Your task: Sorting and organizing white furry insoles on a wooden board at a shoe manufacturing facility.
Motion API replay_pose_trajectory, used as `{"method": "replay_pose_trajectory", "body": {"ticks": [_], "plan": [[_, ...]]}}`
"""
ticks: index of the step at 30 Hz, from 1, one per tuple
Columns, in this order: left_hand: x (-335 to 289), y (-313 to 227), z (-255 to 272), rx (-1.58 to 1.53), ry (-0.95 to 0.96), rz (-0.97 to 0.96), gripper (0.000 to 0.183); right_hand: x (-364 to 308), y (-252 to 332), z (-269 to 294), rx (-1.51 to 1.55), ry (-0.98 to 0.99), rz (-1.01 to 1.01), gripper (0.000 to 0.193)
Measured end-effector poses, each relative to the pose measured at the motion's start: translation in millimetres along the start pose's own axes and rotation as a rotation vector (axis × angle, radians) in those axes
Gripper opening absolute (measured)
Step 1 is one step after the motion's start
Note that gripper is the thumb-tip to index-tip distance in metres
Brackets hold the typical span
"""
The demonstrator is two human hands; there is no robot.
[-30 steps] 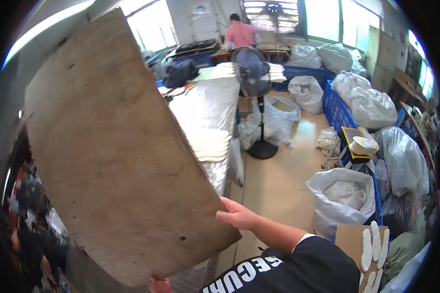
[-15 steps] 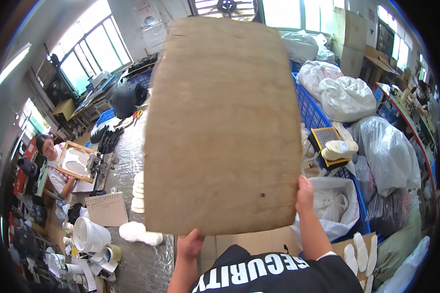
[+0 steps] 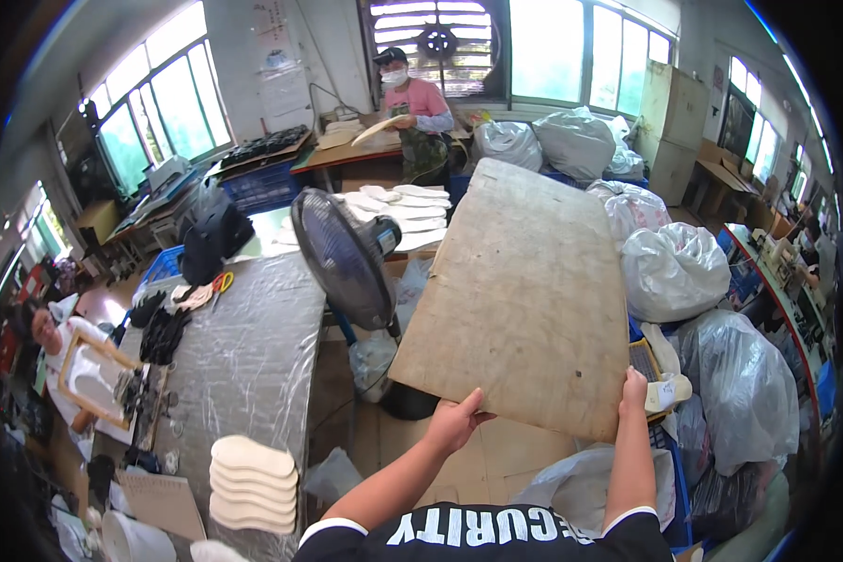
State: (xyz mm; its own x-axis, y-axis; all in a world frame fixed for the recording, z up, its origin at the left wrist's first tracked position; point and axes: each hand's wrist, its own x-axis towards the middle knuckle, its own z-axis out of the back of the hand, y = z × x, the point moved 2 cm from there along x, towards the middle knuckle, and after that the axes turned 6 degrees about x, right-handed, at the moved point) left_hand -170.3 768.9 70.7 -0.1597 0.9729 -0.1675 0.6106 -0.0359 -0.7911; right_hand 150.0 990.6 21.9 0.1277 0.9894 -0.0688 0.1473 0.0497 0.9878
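A large flat brown board [image 3: 534, 300], stained and with worn edges, is held out in front of me, tilted with its far end away. My left hand [image 3: 457, 420] grips its near edge toward the left corner, thumb on top. At the near right corner, my right hand [image 3: 633, 391] is closed round the board's side. The fingers under the board are mostly hidden. To the left, a row of cream insole-shaped pieces [image 3: 253, 482] overlaps on a table [image 3: 244, 356] covered in clear plastic.
Close to the board's left edge stands a fan [image 3: 342, 258]. Bulging white bags [image 3: 674, 272] line the right side. One person [image 3: 417, 108] sits at the far table; another person [image 3: 66, 365] at left works with a wooden frame [image 3: 94, 375]. Scissors [image 3: 221, 283] lie on the plastic-covered table.
The board has been lowered from nearly upright and swung right, uncovering the fan and the person at the back. Both hands keep hold of it, and my view has shifted.
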Motion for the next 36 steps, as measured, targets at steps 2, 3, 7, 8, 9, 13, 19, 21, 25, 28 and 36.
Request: {"method": "replay_pose_trajectory", "body": {"ticks": [2,3,7,8,9,13,19,21,25,28,36], "plan": [[39,-10,7,-0.016,0.028,-0.007,0.03,31,1,-16,-0.063,-0.019,0.018,0.031],[56,-15,12,-0.005,-0.011,0.028,0.029,41,4,-27,-0.055,-0.027,-0.006,0.03],[108,-20,14,-0.127,-0.098,0.062,0.024,81,5,-47,-0.067,-0.081,-0.038,0.028],[120,-18,13,-0.127,-0.086,0.07,0.024,96,-1,-44,-0.071,-0.094,-0.031,0.028],[132,-15,14,-0.141,-0.074,0.077,0.024,113,-6,-43,-0.073,-0.106,-0.026,0.028],[177,-9,23,-0.162,-0.083,0.093,0.025,158,-17,-62,-0.091,-0.082,0.009,0.027],[272,2,28,-0.234,-0.07,0.149,0.025,239,-10,-93,-0.167,-0.066,0.057,0.027],[301,4,30,-0.296,-0.104,0.114,0.026,266,-11,-104,-0.154,-0.025,0.059,0.026],[361,-8,19,-0.387,-0.161,0.058,0.029,326,-10,-136,-0.209,-0.048,0.036,0.028],[400,-26,33,-0.074,0.123,0.249,0.032,378,-1,-142,-0.088,-0.054,0.045,0.026],[477,-116,63,-0.176,-0.041,-0.052,0.043,495,45,-144,0.073,-0.171,0.113,0.024]]}}
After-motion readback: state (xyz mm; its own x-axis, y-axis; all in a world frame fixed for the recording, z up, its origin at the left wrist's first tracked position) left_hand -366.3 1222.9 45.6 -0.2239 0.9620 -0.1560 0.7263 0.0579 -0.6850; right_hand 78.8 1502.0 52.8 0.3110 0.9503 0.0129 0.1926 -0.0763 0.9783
